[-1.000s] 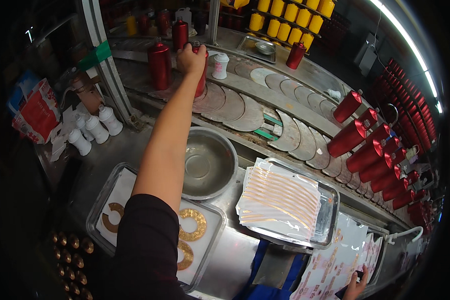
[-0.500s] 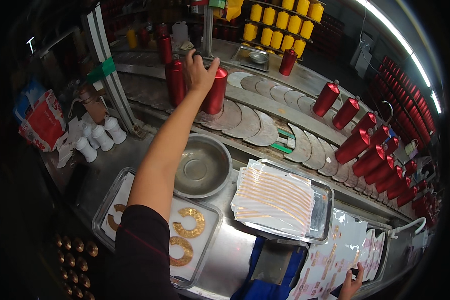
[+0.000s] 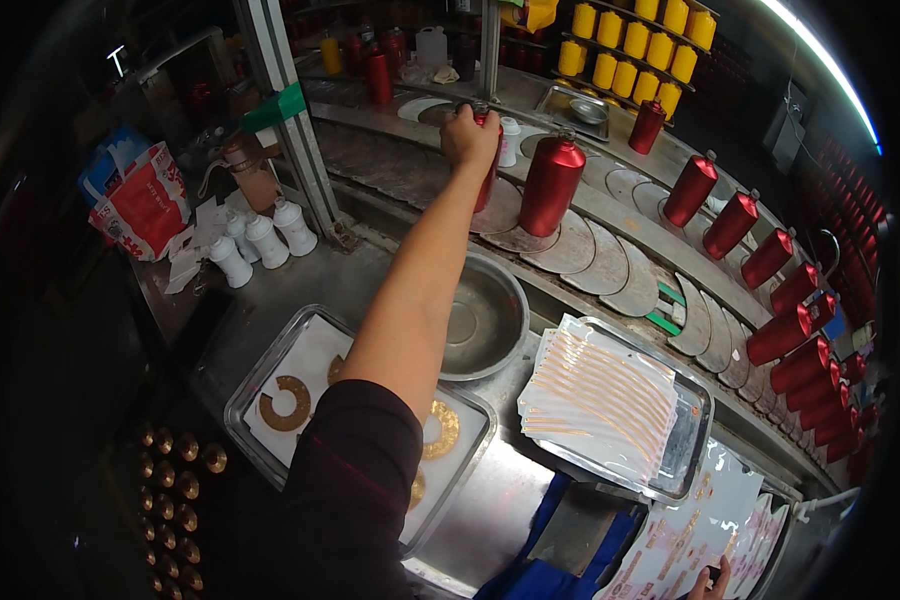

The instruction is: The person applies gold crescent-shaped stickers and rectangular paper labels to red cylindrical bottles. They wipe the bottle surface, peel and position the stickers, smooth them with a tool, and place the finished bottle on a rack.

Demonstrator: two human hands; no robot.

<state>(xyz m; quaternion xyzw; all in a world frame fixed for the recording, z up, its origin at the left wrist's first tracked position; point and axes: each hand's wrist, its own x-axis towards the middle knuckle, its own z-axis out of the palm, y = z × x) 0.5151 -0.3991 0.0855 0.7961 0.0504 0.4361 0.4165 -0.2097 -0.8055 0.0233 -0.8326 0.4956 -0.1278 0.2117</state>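
Note:
My left arm stretches across the bench. My left hand [image 3: 472,138] is closed around the neck of a red metallic bottle [image 3: 489,178], which stands on the grey plated conveyor [image 3: 568,247] and is partly hidden by the hand. Just to the right of it another red bottle [image 3: 553,182] stands upright, apart from the hand. A small white bottle [image 3: 509,142] shows behind them. At the lower right edge my right hand [image 3: 711,585] is closed on a small black object [image 3: 713,573], over printed sheets [image 3: 670,520] with gold and pink markings. Its kind is unclear.
A metal bowl [image 3: 510,345] sits below my arm. One tray [image 3: 485,435] holds gold C-shaped pieces; another tray [image 3: 698,440] holds gold-striped sheets [image 3: 595,395]. White bottles [image 3: 265,240] stand beside a metal post [image 3: 295,150]. More red bottles [image 3: 767,258] line the conveyor at right.
My left hand has gone from spread fingers between two red bottles to a grip on the left one's neck. The whole view has shifted, so things sit further right.

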